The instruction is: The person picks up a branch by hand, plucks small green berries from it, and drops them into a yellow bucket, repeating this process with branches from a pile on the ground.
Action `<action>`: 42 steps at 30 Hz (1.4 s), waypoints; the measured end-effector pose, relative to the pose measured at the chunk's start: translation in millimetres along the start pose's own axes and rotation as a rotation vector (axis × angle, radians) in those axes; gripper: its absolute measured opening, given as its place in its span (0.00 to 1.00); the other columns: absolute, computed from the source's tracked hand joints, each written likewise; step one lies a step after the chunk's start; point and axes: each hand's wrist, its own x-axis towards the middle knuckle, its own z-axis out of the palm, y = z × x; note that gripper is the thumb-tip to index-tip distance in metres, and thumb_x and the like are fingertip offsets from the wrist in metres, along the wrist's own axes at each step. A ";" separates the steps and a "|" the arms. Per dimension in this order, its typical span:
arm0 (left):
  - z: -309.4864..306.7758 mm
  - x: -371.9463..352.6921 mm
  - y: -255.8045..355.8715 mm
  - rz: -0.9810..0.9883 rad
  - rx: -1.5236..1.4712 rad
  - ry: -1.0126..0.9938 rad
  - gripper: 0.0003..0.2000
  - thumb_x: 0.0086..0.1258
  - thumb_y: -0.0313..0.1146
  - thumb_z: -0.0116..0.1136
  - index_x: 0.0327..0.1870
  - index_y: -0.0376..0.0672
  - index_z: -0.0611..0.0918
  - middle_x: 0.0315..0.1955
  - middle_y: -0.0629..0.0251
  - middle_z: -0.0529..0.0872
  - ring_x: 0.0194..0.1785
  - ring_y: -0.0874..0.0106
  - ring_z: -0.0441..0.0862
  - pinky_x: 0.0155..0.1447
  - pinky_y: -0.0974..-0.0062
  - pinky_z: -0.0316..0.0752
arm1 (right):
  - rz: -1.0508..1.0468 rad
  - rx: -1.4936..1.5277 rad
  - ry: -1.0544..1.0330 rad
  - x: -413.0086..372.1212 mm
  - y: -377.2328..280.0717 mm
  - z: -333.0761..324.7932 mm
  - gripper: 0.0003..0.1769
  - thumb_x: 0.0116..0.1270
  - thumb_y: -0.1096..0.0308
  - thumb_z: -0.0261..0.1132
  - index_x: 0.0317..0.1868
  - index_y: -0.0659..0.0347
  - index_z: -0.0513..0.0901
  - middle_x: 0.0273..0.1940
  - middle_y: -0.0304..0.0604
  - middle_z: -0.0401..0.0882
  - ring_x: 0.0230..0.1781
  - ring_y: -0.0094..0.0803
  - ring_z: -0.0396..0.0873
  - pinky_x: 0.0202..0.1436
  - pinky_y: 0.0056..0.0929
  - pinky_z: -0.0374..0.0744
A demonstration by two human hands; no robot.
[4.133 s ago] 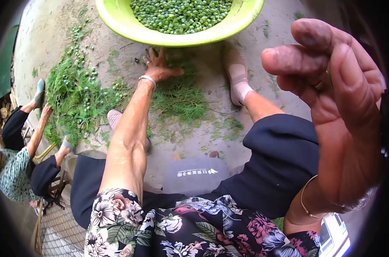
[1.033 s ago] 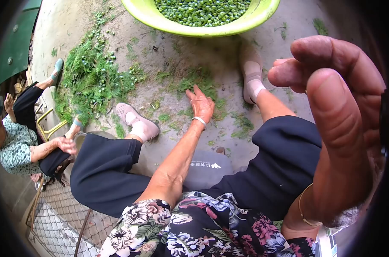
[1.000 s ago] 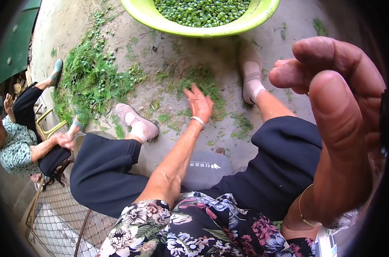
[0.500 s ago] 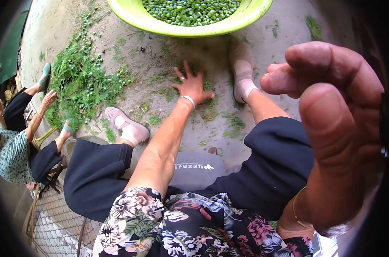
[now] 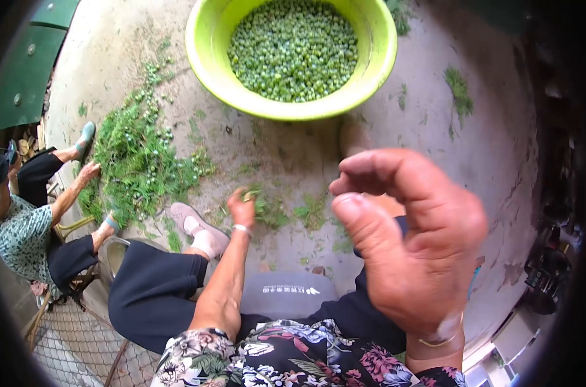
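A dusty grey concrete floor [image 5: 428, 122] is seen, littered with loose bits of greenery. On it a round lime-green plastic basin [image 5: 209, 77] is placed, ahead of the wearer, and a broad mass of small round green berries [image 5: 293, 55] is held inside it. To the left of the basin and nearer the wearer, a wide heap of feathery green branches [image 5: 135, 151] is spread, dotted with pale berries.

The left hand [image 5: 243, 209], circled by a white bracelet, is lowered on the wearer's side of the basin, beside a small clump of feathery green sprigs [image 5: 267, 208]. Its fingers are bent together at the edge of the clump; whether a sprig is gripped cannot be told. The right hand [image 5: 406, 238], with a thin gold bangle at the wrist, is raised close to the camera, between the wearer and the basin's right side. Its fingers are curled, and only a narrow gap is left between thumb and fingertips.

Further left of the basin, another person in a pale green patterned top [image 5: 22, 235] is seated, and a hand is reached to the heap's edge. Below the basin in view, a pink shoe [image 5: 196, 226] and a grey panel with white lettering [image 5: 286, 293] are seen.
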 end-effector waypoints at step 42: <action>-175.4 88.5 -56.0 -0.290 0.497 0.320 0.16 0.46 0.35 0.68 0.33 0.33 0.82 0.29 0.44 0.84 0.32 0.52 0.83 0.44 0.62 0.78 | -0.247 -0.591 -0.493 9.5 -8.8 22.3 0.17 0.53 0.75 0.70 0.45 0.64 0.78 0.34 0.48 0.79 0.38 0.45 0.77 0.45 0.38 0.73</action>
